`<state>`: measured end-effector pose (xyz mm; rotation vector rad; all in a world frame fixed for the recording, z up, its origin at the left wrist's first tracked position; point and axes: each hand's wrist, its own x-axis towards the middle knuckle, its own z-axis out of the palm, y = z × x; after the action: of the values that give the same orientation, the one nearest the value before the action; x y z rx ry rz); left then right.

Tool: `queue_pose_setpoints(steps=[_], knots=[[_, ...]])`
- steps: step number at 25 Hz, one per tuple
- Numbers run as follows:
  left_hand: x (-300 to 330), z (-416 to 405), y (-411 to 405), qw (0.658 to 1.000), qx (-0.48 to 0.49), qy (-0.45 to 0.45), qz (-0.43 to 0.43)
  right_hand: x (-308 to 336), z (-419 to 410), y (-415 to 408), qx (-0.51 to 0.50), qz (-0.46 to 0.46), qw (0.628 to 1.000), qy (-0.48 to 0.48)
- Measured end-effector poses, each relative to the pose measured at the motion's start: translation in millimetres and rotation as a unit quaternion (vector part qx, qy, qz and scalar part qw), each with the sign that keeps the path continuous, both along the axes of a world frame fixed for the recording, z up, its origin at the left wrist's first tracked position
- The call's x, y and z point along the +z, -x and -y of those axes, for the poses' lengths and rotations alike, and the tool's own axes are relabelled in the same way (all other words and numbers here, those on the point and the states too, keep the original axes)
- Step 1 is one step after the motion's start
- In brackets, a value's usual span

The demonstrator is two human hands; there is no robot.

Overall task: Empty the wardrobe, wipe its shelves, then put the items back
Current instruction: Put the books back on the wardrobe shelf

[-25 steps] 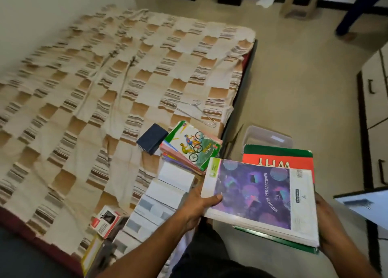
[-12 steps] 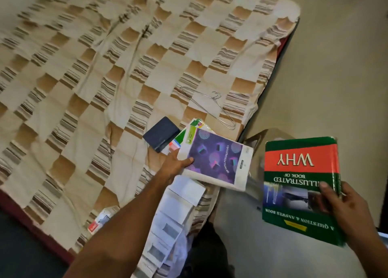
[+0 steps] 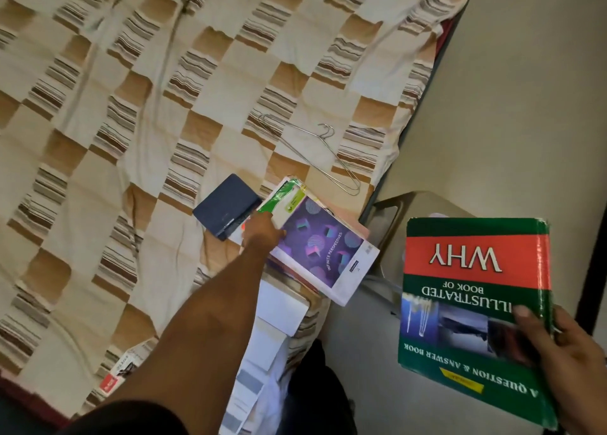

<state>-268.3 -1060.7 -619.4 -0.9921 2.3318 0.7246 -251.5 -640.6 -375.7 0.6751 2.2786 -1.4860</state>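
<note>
Our left hand [image 3: 262, 229] pinched the purple book [image 3: 323, 249] on the pile at the bed [image 3: 230, 73] edge. Our right hand [image 3: 565, 352] gripped the green book [image 3: 473, 303], thumb on top. The purple book hung over the edge, so it could slip off.

Open bedspread [image 3: 138, 159] left of navy case [image 3: 226, 206]; wire hangers [image 3: 315, 154] block beyond book stack [image 3: 323, 254]; white boxes [image 3: 282, 310] line bed edge near side.
</note>
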Motion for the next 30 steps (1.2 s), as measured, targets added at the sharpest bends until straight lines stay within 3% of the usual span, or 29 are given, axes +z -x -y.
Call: queue_pose_setpoints(steps=[2,7,13,16,19,22,24,26,28,30], knots=[[-8,-5,5,0.997,-0.007,0.058,0.042,-5,1,0,-0.005,0.008,1.0,0.006],[-10,-22,12,0.993,0.028,0.094,0.066,-12,4,6,0.01,0.018,1.0,0.004],[-11,-10,-7,0.991,0.122,0.047,0.036,-17,11,12,0.01,0.028,0.999,0.024],[-16,-1,-21,0.974,0.227,-0.012,-0.019,-19,14,16,0.012,0.031,0.999,0.037],[-13,1,-31,0.913,0.384,-0.104,-0.086,-19,19,21,0.005,0.032,0.998,0.047],[-6,-10,-39,0.777,0.565,-0.238,-0.146,-18,23,25,-0.006,0.033,0.998,0.051],[-3,-19,-47,0.715,0.61,-0.306,-0.152,-18,23,27,-0.017,0.038,0.997,0.058],[-3,-29,-53,0.701,0.617,-0.324,-0.153,-19,24,27,-0.022,0.04,0.997,0.061],[-2,-41,-51,0.718,0.61,-0.293,-0.161,-18,26,28,-0.026,0.042,0.997,0.064],[4,-54,-46,0.712,0.63,-0.268,-0.157,-16,27,28,-0.03,0.038,0.996,0.071]])
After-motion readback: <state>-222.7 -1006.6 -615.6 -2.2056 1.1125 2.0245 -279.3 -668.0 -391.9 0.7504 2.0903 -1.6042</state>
